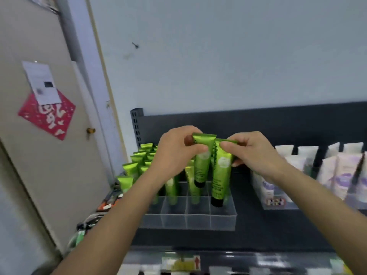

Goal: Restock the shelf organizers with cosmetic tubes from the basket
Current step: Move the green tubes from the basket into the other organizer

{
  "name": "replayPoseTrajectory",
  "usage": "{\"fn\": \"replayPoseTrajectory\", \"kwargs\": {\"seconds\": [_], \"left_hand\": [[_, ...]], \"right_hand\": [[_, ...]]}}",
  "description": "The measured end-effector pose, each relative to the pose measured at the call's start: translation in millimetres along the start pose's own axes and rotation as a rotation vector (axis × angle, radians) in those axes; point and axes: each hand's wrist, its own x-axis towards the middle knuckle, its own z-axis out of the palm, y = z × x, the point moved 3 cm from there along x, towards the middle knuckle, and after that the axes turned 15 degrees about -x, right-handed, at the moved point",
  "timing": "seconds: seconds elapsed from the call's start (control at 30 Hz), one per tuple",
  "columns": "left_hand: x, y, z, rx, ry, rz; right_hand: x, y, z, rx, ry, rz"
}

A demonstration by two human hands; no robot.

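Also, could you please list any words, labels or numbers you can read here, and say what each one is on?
Nothing reads clearly.
Green plastic tubes held in left hand and right hand: print blurred.
Red diamond-shaped paper on the beige door: white character, blurred.
White paper sheet above it: too small.
Yellow shelf-edge label: red upward arrow, words blurred.
White and purple tubes: blurred.
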Motion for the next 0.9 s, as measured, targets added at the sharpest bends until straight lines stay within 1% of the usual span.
{"fn": "replayPoseTrajectory", "kwargs": {"seconds": [0.2,0.27,0.37,0.57,0.9], "left_hand": [[1.7,-16.4,-92.9,-0.012,0.203,-0.004],[0.2,-23.4,-116.7,-0.037,0.23,-0.013],[-5.9,-37.6,-148.4,-0.004,0.256,-0.034],[-11.1,-75.6,-181.6,-0.025,0.254,-0.107],[-16.9,-141.3,-175.7,-0.047,0.144,-0.228]], "right_hand": [[26.1,-32.9,51.6,0.006,-0.048,-0.069],[29.4,-37.9,62.3,-0.007,-0.064,-0.076],[34.5,-44.0,79.4,0.005,-0.092,-0.07],[41.9,-47.2,99.8,-0.013,-0.122,-0.044],[42.2,-38.0,123.1,-0.096,-0.149,-0.041]]}}
